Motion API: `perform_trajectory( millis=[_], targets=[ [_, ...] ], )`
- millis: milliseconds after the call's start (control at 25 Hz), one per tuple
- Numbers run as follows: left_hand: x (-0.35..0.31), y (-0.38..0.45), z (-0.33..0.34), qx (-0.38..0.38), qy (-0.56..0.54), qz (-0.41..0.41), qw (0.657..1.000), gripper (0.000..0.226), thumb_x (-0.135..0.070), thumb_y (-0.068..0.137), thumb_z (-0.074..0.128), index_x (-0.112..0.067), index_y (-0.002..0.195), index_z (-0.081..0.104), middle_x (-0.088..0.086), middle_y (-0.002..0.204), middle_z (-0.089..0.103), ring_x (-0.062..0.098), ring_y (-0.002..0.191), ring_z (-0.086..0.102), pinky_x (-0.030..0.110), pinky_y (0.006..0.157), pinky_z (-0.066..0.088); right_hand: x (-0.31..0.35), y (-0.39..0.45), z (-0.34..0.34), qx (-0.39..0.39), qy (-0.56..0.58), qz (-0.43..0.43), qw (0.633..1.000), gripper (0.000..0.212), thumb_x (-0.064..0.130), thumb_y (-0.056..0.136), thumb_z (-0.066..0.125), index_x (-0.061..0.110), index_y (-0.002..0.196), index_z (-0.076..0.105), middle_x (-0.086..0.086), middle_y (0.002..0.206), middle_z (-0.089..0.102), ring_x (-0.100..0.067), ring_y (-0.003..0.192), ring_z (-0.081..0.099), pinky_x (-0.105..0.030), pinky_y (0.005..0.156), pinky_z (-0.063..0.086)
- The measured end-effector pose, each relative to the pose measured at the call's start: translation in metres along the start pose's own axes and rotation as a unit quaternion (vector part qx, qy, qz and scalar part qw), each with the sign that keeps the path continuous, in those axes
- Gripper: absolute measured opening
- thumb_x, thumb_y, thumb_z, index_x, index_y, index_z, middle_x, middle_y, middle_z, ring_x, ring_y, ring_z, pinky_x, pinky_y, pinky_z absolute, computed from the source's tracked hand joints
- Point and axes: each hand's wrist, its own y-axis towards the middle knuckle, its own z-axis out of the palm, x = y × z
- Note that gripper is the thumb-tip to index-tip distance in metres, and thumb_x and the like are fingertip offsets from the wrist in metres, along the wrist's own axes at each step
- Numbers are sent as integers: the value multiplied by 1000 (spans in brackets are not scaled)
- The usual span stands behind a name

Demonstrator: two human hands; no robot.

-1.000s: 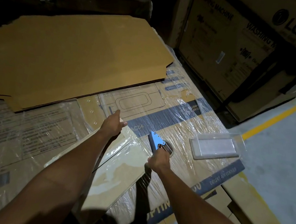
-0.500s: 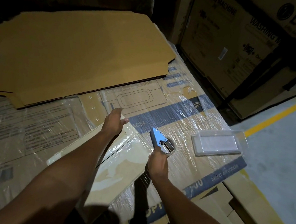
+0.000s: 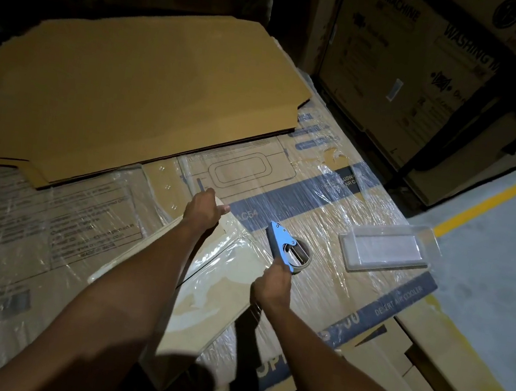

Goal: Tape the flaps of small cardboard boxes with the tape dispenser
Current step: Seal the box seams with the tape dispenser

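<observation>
A flattened small cardboard box (image 3: pixel 205 290) lies under my arms on a big plastic-wrapped carton (image 3: pixel 340 206). My left hand (image 3: pixel 202 211) grips the box's far corner, fingers curled over its edge. My right hand (image 3: pixel 272 287) is closed around the handle of a blue tape dispenser (image 3: pixel 283 244), whose roll rests on the wrapped carton just right of the box. The dispenser's blade end points away from me. I see no tape strip laid on the box.
A stack of flat brown cardboard sheets (image 3: pixel 139 91) covers the far left. A clear plastic tray (image 3: pixel 384 251) lies to the right of the dispenser. Large LG washing-machine cartons (image 3: pixel 430 70) stand behind. Concrete floor with a yellow line (image 3: pixel 492 196) is at right.
My right hand with the dispenser has drawn back slightly toward me along the box's right edge. The left hand stays on the far corner. The view shifted a little.
</observation>
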Motion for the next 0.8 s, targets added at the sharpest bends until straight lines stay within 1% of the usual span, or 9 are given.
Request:
perform_trajectory(
  millis=[120, 240, 320, 400, 520, 560, 640, 720, 800],
  targets=[
    [-3, -8, 0, -15, 55, -34, 998, 56, -49, 93, 58, -8, 131, 50, 15, 129, 59, 35, 121, 54, 43, 97, 40, -2, 7, -5, -39, 57, 58, 996, 34, 5, 92, 55, -7, 123, 49, -22, 124, 57, -35, 116, 56, -31, 92, 43],
    [-2, -11, -1, -21, 66, -26, 997, 59, -51, 93, 57, -9, 132, 51, 16, 129, 60, 35, 120, 55, 43, 96, 41, -6, 4, -5, -48, 101, 115, 987, 30, 7, 92, 58, -10, 117, 57, -24, 121, 58, -37, 115, 57, -31, 92, 44],
    [3, -5, -4, -11, 47, -9, 999, 62, -53, 91, 59, -7, 132, 52, 17, 127, 61, 36, 118, 56, 43, 93, 44, -13, 8, -9, -25, 118, 112, 986, 23, 14, 89, 63, -6, 100, 65, -22, 107, 64, -34, 102, 62, -33, 85, 48],
    [12, -2, -4, 9, 30, 14, 999, 68, -57, 91, 56, -7, 136, 49, 18, 131, 58, 37, 121, 54, 45, 95, 43, -13, 17, -16, 1, 76, 79, 994, 17, 16, 86, 65, -1, 88, 63, -18, 94, 64, -27, 89, 62, -33, 75, 50],
    [20, -5, -7, 47, 73, 21, 996, 75, -61, 94, 44, -10, 148, 32, 15, 144, 48, 36, 131, 45, 51, 104, 37, 5, 15, -20, 46, -43, 14, 998, 28, 13, 89, 59, 2, 115, 57, -18, 123, 54, -30, 110, 57, -30, 79, 47],
    [22, -8, -5, 46, 89, 19, 995, 76, -62, 94, 42, -10, 148, 30, 16, 144, 47, 36, 131, 45, 52, 105, 36, 9, 15, -20, 58, -95, -24, 994, 34, 12, 87, 59, 5, 120, 55, -16, 126, 50, -33, 113, 56, -34, 83, 49],
    [23, -21, -3, 13, 106, 6, 994, 73, -61, 95, 40, -8, 144, 33, 17, 140, 49, 36, 127, 47, 51, 103, 36, 12, 21, -17, 84, -186, -87, 975, 38, 13, 82, 61, 9, 118, 49, -12, 117, 56, -34, 109, 60, -40, 84, 52],
    [27, -39, -2, -22, 121, -5, 992, 74, -59, 96, 38, -6, 146, 28, 18, 142, 45, 35, 130, 42, 50, 103, 33, 13, 32, -17, 149, -203, -89, 964, 45, 13, 87, 58, 16, 128, 39, -11, 116, 58, -34, 114, 59, -44, 92, 51],
    [34, -57, 1, -29, 133, -7, 991, 79, -59, 97, 36, -6, 152, 17, 17, 151, 34, 34, 138, 31, 52, 109, 25, 21, 35, -24, 178, -244, -112, 947, 78, 13, 88, 60, 30, 150, 14, -13, 132, 51, -34, 120, 53, -50, 99, 46]
  ],
)
